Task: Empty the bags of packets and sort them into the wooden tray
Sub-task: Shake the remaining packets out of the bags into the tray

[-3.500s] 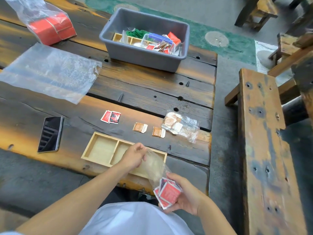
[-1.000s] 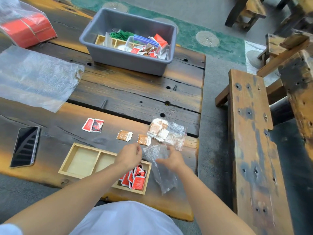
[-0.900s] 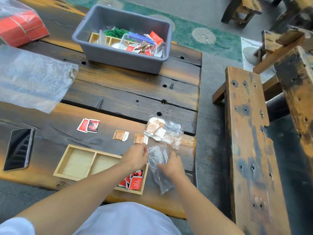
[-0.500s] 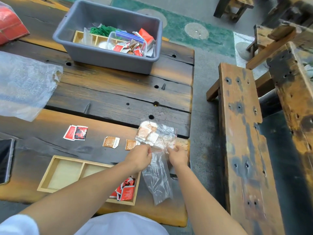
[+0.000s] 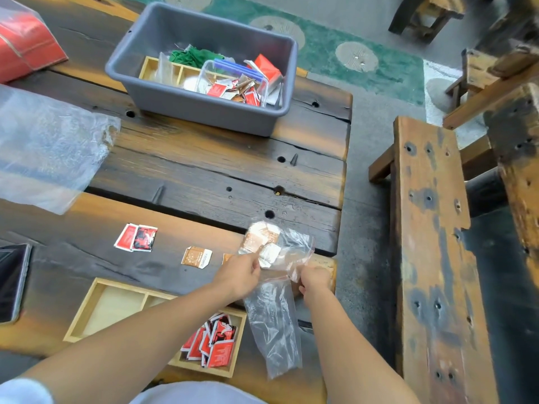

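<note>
Fingers [image 5: 254, 262] of left hand [image 5: 237, 277] and right hand [image 5: 314, 279] pinched on clear zip bag [image 5: 291, 242] (crumpled, brown-and-white packets [image 5: 262, 239] inside).

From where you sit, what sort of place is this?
Probably an outdoor patio or courtyard seating area: a rough, weathered plank table with a matching wooden bench beside it, on concrete ground, with a green mat beyond.
</note>
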